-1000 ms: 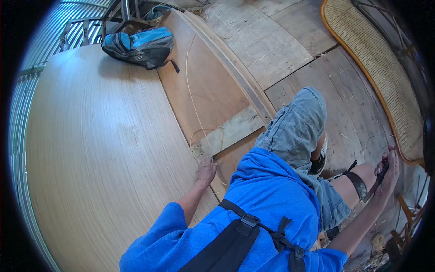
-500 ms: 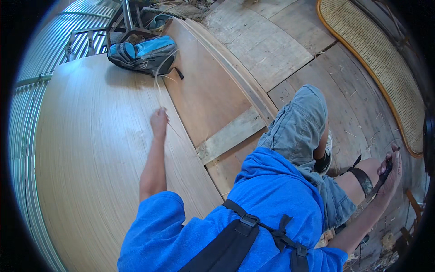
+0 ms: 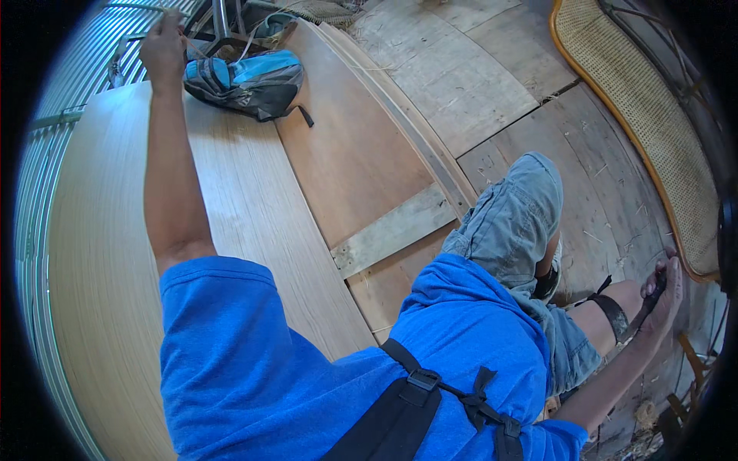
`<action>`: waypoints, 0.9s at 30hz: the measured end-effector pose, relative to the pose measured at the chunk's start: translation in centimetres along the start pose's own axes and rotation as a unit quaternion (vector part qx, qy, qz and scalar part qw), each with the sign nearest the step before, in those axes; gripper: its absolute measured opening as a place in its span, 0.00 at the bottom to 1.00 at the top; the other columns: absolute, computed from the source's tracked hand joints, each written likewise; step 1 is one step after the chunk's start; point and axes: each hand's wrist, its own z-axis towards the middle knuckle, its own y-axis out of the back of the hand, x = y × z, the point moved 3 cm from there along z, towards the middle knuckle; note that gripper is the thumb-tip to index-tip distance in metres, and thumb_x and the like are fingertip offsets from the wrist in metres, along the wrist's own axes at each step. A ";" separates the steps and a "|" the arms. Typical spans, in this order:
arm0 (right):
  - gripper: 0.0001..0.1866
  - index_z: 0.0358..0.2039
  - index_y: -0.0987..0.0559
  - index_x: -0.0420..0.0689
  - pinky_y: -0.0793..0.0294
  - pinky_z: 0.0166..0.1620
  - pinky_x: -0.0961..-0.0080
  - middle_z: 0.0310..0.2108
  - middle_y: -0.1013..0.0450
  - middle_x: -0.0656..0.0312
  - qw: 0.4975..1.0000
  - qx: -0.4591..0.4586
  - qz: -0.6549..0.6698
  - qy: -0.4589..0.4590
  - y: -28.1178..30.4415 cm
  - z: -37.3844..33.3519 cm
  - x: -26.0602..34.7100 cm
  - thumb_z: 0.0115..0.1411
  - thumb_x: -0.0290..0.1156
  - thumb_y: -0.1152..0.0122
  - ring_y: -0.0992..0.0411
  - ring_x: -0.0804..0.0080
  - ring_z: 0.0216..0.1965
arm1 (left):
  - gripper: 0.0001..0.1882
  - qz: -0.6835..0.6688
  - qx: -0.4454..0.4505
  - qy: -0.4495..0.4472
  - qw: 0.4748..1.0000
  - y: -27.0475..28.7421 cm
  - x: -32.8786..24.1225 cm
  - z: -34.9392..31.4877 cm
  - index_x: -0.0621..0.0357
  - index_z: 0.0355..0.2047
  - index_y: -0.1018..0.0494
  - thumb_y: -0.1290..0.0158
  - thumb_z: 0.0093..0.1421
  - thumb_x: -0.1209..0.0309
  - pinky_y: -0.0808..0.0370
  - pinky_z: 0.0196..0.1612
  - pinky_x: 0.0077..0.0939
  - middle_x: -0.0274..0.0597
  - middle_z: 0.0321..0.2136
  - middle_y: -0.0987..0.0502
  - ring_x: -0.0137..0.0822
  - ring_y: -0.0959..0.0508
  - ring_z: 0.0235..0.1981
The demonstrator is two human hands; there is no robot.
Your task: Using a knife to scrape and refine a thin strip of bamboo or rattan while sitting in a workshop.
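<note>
My left arm stretches far up and to the left. The left hand is closed at the near side of the metal frame, by the backpack. A thin pale strip, like split cane, runs from near this hand and curves over the backpack; the pinch itself is blurred. At the far right, my right hand is wrapped round a dark-handled tool beside my knee. A narrow greyish part of the tool lies along the wrist towards the leg. A dark band is tied round that leg just above the knee.
A blue and grey backpack rests at the far edge of a pale wood-grain panel. Brown boards with a cross batten adjoin it. A woven cane panel with a curved wooden rim stands right. Shavings litter the plank floor.
My left hand has swung from the middle of the panel up and left, drawing the pale strip along. My right hand has stayed nearly in place with the tool.
</note>
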 end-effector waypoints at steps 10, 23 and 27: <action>0.17 0.47 0.32 0.39 0.40 0.14 0.88 0.25 0.33 0.66 0.995 -0.002 0.074 -0.073 0.8 -1.7 -3.9 0.62 0.36 0.51 0.40 0.85 0.13 | 0.02 -0.174 -0.018 0.693 0.700 2.3 26.4 -48.8 0.62 0.23 0.34 0.57 0.48 0.79 0.31 0.15 0.39 0.50 0.19 0.31 0.44 0.31 0.14; 0.19 0.48 0.32 0.40 0.43 0.16 0.88 0.24 0.34 0.67 0.998 -0.041 0.046 -0.033 3.2 -2.5 -0.6 0.62 0.40 0.50 0.42 0.86 0.14 | 0.22 0.347 0.390 0.446 0.727 2.2 10.8 -47.5 0.73 0.37 0.28 0.55 0.49 0.64 0.32 0.46 0.43 0.67 0.38 0.28 0.60 0.27 0.42; 0.20 0.47 0.31 0.43 0.44 0.16 0.88 0.24 0.35 0.70 0.993 -0.101 0.044 -0.040 7.3 -4.5 1.2 0.61 0.43 0.49 0.42 0.86 0.15 | 0.24 0.463 0.350 0.286 0.762 3.6 23.6 -46.0 0.72 0.35 0.28 0.49 0.51 0.58 0.32 0.47 0.43 0.64 0.37 0.27 0.58 0.29 0.44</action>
